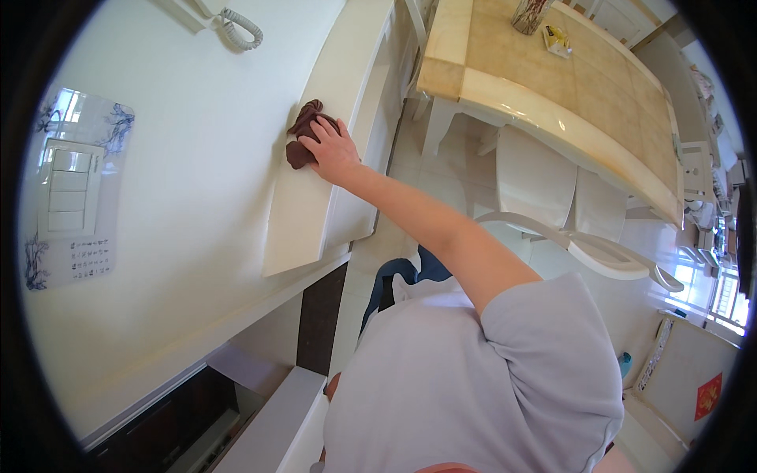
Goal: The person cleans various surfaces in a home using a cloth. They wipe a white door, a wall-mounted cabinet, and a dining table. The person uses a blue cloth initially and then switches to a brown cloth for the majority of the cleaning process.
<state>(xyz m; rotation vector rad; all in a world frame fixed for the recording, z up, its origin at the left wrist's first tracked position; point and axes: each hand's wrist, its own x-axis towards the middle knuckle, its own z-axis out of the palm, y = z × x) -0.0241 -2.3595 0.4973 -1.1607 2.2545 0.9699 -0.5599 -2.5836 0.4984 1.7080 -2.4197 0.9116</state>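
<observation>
My right hand (335,151) presses a crumpled dark brown cloth (303,152) onto the cream top (300,227) of a narrow cabinet against the wall. The fingers are spread over the cloth, and part of it bunches up beyond the fingertips. My right arm reaches out across the cabinet's front edge. My left hand is out of view.
A white wall (195,148) borders the cabinet, with a switch panel (70,189) and a coiled handset cord (241,29). To the right stand a stone-topped dining table (568,88) and white chairs (535,177). A dark recess (171,420) lies lower left.
</observation>
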